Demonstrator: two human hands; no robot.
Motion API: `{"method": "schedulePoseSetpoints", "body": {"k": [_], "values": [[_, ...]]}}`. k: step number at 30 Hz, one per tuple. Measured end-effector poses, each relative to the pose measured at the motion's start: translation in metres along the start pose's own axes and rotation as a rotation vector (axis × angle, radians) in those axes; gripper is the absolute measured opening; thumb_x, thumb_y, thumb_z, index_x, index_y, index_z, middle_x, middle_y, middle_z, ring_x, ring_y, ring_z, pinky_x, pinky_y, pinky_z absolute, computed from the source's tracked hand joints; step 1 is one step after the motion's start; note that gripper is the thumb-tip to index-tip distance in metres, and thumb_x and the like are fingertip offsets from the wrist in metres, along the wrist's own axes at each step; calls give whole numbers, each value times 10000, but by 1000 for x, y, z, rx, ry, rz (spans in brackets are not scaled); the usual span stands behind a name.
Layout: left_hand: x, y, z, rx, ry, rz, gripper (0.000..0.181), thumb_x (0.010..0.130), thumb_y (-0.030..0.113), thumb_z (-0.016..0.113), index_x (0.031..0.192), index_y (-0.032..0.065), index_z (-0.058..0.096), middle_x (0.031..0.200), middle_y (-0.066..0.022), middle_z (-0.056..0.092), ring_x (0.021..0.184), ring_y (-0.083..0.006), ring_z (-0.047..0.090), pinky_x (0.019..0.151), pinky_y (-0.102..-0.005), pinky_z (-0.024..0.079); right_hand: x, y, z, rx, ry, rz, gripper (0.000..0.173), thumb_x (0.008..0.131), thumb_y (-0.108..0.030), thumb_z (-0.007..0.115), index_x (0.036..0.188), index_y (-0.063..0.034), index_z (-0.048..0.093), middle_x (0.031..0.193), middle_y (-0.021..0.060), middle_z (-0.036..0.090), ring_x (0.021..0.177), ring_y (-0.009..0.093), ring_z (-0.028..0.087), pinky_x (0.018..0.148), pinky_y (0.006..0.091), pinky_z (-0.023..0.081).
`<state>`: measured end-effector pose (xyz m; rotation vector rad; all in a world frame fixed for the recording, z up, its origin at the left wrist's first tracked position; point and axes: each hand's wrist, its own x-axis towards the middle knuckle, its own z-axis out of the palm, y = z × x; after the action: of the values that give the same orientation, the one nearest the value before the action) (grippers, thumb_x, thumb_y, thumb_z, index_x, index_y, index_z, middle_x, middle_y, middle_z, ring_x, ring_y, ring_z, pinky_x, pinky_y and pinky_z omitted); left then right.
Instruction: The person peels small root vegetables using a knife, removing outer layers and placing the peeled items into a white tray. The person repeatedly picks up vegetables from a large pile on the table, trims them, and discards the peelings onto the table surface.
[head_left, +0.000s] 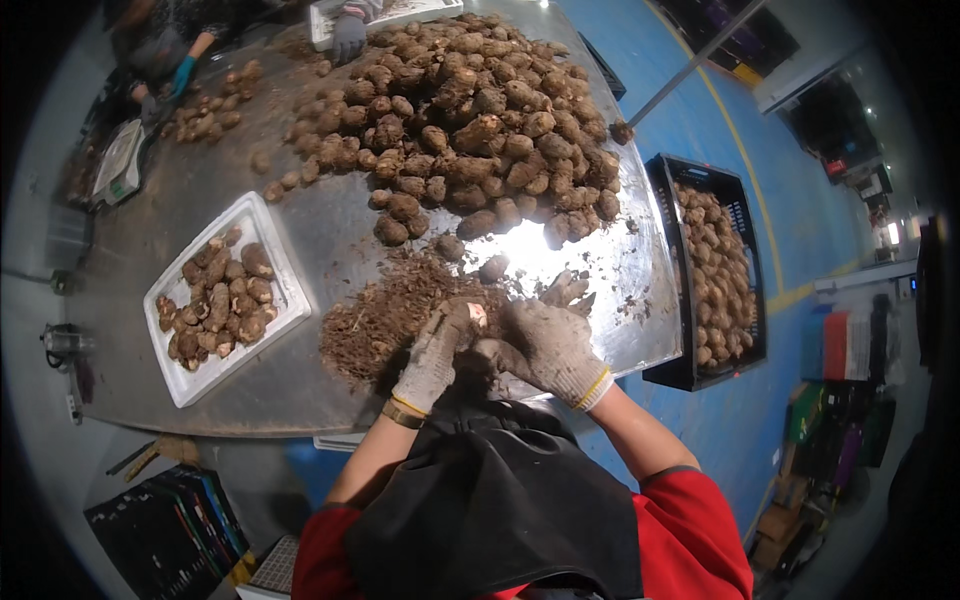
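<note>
My left hand (435, 356), in a soiled knit glove, is closed around a brown root tuber, probably taro (475, 313), whose pale pinkish end shows. Close at its right, my right hand (551, 345), gloved alike, has its fingers spread and partly blurred; whether it grips anything is unclear. Beneath and beside both hands lies a heap of brown fibrous peelings (375, 322). Beyond them a large pile of tubers (465, 127) covers the metal table (300, 390). A white foam tray (172, 375) at the left holds more tubers.
A black plastic crate (664, 367) full of tubers stands beyond the table's right edge. Across the table are co-workers' gloved hands (349, 37), another white tray (322, 26) and a scale (120, 161). A metal pole (690, 67) rises at the right.
</note>
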<state>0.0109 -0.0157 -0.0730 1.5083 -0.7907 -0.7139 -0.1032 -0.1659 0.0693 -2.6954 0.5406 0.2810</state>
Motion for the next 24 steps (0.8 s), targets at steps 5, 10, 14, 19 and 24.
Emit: {"method": "schedulePoseSetpoints", "body": {"k": [5,10,14,19,24], "values": [[-9,-12,11,37,-32,-275,441,1031,154,442,1430,-29,392,1405,-203,501,1286,-301,508,1070,-354,428,9,-14,8,-78,-43,-37,368,930,-407,557,997,-48,604,875,149,657,826,337,679,676,448,534],[-5,-29,19,-565,152,-488,425,1071,202,375,1418,-43,405,1423,-151,497,1312,-205,475,1087,-320,402,-9,-20,24,-24,-68,-263,283,918,-326,575,997,-56,609,900,120,660,847,303,677,672,408,540],[8,-5,13,-496,94,-349,530,1058,425,361,1330,-1,517,1254,-78,585,1171,-157,532,1019,-302,421,-15,-4,25,186,116,-92,253,952,-321,568,934,-76,631,837,127,649,763,325,658,662,426,534],[15,20,12,-455,36,-75,510,1067,421,342,1337,33,534,1261,-67,576,1165,-156,525,1034,-314,396,-2,-4,5,166,201,35,335,948,-401,575,983,-70,611,849,139,639,765,340,669,660,450,544],[11,16,20,-630,160,-362,444,1031,439,463,1273,79,561,1197,-53,595,1107,-165,550,992,-318,438,4,-37,23,-276,-3,-16,303,861,-278,647,1070,-66,589,895,90,628,770,239,687,587,357,546]]}}
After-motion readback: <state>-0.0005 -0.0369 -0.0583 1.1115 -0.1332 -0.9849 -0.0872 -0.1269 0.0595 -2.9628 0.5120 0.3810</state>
